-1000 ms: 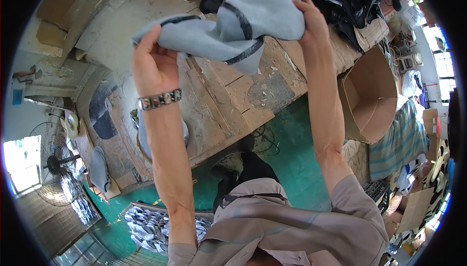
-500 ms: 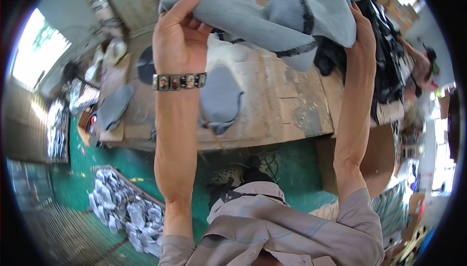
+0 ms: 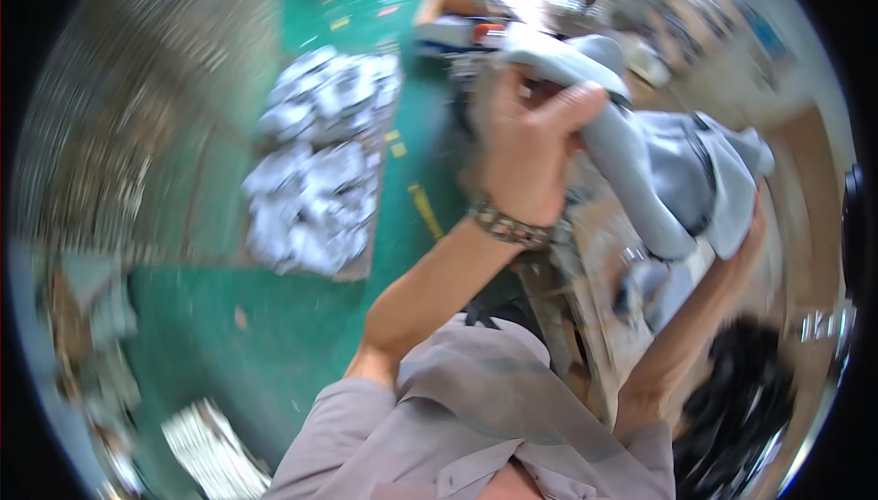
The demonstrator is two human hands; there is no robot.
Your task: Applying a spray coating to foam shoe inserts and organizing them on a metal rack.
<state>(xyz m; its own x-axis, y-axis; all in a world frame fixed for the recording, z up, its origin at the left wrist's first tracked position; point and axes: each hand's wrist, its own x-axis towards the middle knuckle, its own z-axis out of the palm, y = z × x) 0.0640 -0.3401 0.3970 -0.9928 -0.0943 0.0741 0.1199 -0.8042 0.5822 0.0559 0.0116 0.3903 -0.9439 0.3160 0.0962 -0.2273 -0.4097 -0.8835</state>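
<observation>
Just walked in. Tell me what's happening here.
A person is holding up a grey fabric piece with dark trim in both hands. The left hand, with a beaded bracelet at the wrist, grips one end; the right hand grips the other end. Below is a worn wooden table, and a pile of grey pieces lies on the green floor. The picture is blurred.
</observation>
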